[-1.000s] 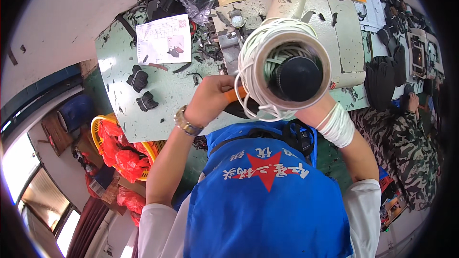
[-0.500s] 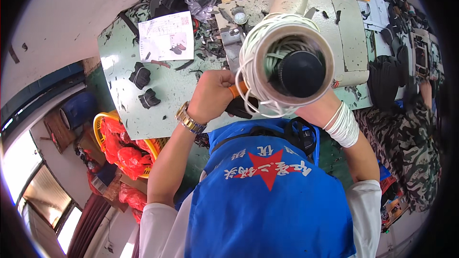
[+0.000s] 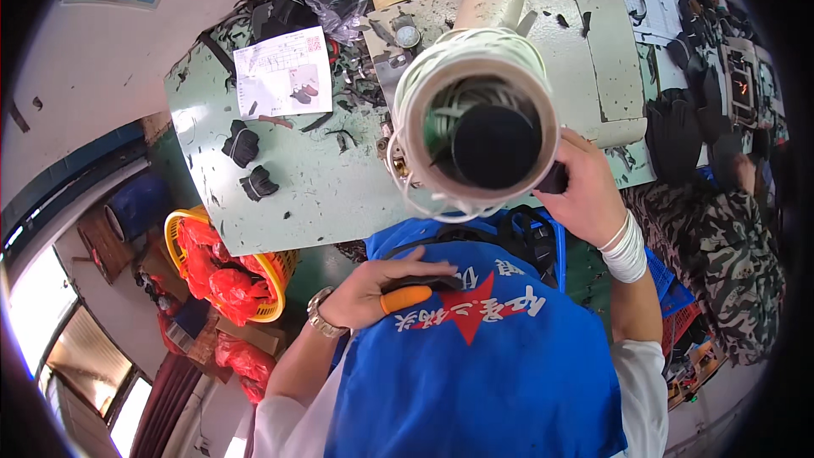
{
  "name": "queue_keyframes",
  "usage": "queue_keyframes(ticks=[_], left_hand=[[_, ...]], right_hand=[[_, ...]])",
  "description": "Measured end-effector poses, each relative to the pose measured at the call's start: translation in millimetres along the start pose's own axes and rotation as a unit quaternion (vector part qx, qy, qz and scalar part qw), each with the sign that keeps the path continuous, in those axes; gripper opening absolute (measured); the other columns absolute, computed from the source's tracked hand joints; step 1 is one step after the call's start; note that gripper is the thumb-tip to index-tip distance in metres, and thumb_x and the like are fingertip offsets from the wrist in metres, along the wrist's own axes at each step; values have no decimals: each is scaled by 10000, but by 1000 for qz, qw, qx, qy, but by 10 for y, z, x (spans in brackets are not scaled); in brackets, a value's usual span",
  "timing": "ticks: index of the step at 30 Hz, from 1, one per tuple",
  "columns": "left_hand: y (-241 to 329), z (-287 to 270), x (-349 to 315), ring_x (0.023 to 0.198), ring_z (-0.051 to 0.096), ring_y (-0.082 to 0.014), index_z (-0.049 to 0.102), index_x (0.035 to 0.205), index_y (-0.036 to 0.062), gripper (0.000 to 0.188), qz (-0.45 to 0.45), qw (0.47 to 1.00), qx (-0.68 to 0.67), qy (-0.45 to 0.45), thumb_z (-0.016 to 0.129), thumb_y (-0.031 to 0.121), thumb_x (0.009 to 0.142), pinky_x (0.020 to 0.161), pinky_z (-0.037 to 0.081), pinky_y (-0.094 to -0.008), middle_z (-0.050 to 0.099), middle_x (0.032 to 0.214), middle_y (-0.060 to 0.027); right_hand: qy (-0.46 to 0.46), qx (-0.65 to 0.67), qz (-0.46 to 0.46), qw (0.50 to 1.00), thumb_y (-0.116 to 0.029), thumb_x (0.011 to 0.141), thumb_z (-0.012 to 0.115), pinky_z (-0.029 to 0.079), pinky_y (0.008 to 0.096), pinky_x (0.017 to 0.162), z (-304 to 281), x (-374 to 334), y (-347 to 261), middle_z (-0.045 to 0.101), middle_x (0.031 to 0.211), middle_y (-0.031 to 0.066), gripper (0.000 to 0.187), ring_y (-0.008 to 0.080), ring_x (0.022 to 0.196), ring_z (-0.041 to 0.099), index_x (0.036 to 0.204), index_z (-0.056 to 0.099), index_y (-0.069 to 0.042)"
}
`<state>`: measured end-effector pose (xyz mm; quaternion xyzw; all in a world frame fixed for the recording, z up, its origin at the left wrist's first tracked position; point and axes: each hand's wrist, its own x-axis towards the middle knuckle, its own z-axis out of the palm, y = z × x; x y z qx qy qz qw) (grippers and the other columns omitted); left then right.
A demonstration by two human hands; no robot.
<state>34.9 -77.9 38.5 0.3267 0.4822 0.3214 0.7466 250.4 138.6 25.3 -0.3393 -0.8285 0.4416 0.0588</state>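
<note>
My left hand (image 3: 366, 290) is in front of the blue apron (image 3: 475, 373), a dark flat piece (image 3: 428, 282) gripped between thumb and fingers. One of its fingers wears an orange sleeve. At the right of the pale machine's open tube (image 3: 405, 110), my right hand (image 3: 587, 191) pinches another small dark piece (image 3: 554, 179), partly hidden by the tube rim. White cords loop around and inside the tube, along with a black round object (image 3: 496, 147). White bands circle my right wrist. The machine's working area is mostly hidden behind the tube.
Two tied black bundles (image 3: 242, 144) and a printed sheet (image 3: 284, 75) lie on the green tabletop (image 3: 322, 195), among dark scraps. A yellow basket (image 3: 284, 276) of red bags stands lower left. At right, a person in camouflage clothing (image 3: 729, 263) works beside stacked black pieces (image 3: 672, 131).
My left hand has drawn back from beside the tube to the apron, with a dark piece in it. My right hand has come into view at the tube's right side.
</note>
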Motion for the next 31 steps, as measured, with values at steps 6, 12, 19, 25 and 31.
queue_keyframes(ticks=[6, 12, 19, 25, 31], left_hand=[[167, -287, 395, 666, 671, -130, 679, 1007, -41, 291, -94, 988, -50, 113, 585, 229, 947, 568, 543, -248, 711, 858, -114], [375, -807, 848, 405, 551, -93, 717, 876, -27, 293, -63, 988, 95, 101, 607, 243, 905, 366, 434, -235, 686, 668, -91], [374, -692, 780, 407, 492, -79, 685, 977, 2, 203, -39, 994, 2, 105, 564, 148, 904, 384, 406, -238, 658, 688, -83], [456, -700, 859, 359, 510, -103, 672, 766, -50, 396, -43, 971, 175, 157, 620, 315, 911, 365, 414, -264, 569, 496, -65], [403, -702, 715, 502, 623, -155, 668, 1085, 3, 297, -42, 991, -97, 86, 592, 236, 919, 471, 556, -317, 662, 697, -103]], right_hand=[[-25, 17, -37, 999, -33, 694, 683, 488, 422, 747, 99, 114, -86, 629, 868, 176, 287, 384, 835, 604, 973, 619, -36], [-76, -154, -119, 978, -17, 667, 675, 494, 441, 817, 184, 358, -76, 596, 939, 157, 303, 358, 958, 572, 958, 593, 0], [-80, -211, -96, 970, 11, 650, 644, 511, 436, 759, 188, 364, -97, 600, 876, 164, 318, 348, 901, 592, 959, 573, -14], [-38, -163, -152, 974, 24, 656, 641, 505, 447, 769, 253, 369, -26, 598, 843, 161, 360, 367, 856, 592, 1010, 587, -15], [-108, -136, -59, 983, 21, 688, 603, 499, 422, 835, 137, 412, -114, 548, 1073, 203, 356, 373, 1004, 554, 1039, 588, -40]])
